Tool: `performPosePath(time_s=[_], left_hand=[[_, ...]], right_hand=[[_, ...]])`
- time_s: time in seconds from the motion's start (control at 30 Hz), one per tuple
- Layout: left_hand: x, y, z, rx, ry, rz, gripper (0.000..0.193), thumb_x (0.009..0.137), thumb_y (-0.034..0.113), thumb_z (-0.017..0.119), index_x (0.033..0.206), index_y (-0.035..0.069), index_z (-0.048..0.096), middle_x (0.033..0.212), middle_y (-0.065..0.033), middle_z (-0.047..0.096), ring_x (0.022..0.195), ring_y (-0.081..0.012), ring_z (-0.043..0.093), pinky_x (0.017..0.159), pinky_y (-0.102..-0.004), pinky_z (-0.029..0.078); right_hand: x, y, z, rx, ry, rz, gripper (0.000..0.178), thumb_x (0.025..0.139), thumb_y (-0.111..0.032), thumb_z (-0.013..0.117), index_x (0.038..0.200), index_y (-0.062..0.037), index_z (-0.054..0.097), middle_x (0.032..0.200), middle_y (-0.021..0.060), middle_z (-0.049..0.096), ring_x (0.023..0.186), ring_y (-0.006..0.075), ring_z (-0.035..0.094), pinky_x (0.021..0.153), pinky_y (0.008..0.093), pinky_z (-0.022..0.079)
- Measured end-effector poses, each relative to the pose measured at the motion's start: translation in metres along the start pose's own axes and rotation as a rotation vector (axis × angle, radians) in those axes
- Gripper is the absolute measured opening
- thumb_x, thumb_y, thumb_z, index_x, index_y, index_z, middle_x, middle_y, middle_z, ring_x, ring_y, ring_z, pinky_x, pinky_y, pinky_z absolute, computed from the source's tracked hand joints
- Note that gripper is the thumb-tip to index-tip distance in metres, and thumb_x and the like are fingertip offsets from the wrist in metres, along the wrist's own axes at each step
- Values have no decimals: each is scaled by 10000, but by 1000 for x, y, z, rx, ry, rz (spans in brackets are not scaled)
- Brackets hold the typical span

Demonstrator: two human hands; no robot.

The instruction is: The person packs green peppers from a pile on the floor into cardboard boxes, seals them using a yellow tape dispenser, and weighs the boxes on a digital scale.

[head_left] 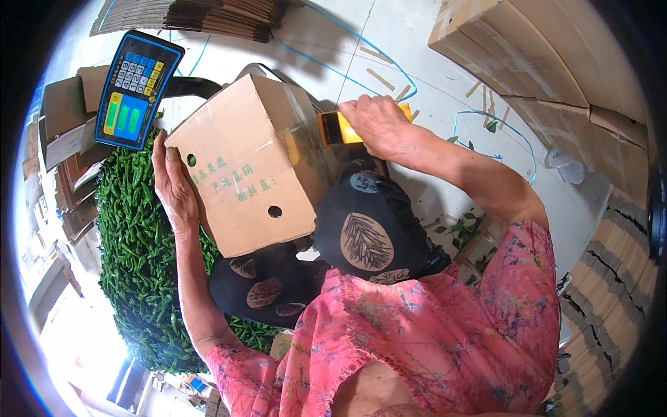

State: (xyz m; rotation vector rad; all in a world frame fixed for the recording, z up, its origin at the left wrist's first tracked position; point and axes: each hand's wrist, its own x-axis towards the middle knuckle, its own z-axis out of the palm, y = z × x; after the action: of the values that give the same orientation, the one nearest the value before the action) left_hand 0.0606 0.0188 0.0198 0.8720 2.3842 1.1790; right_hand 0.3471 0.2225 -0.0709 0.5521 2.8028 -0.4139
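A cardboard box (240, 177) with green print and two round holes stands tilted in front of my knees. Along its left edge lies my left hand (175, 184), fingers stretched out and flat against the side, thumb near the corner. My right hand (375, 125) is closed around a yellow tape dispenser (335, 128) beside the box's right side. Clear tape shows on that side. My right palm and part of the dispenser's body are hidden.
A scale display (130, 90) stands beyond the box on the left. Green peppers (139, 257) are heaped at my left. Flattened cartons (194, 21) lie at the far side; big boxes (549, 76) stand on the right. Blue strapping (410, 76) and tape scraps litter the floor.
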Motion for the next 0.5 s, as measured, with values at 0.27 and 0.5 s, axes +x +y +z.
performPosePath(time_s=[0.27,0.5], left_hand=[[7,-15,-3,-18,-2,42,504,1091,318,466,1480,-4,468,1446,-134,551,1288,-200,520,1091,-320,401],[1,3,3,-349,-45,-76,528,1106,310,444,1545,28,363,1472,-131,480,1291,-167,494,1091,-291,392]], right_hand=[[57,-47,2,-466,-264,-234,250,859,-327,641,926,-133,785,976,33,710,981,219,645,720,381,511],[22,40,57,11,-262,45,407,701,-279,827,1018,-41,731,899,158,748,834,312,737,715,401,587]])
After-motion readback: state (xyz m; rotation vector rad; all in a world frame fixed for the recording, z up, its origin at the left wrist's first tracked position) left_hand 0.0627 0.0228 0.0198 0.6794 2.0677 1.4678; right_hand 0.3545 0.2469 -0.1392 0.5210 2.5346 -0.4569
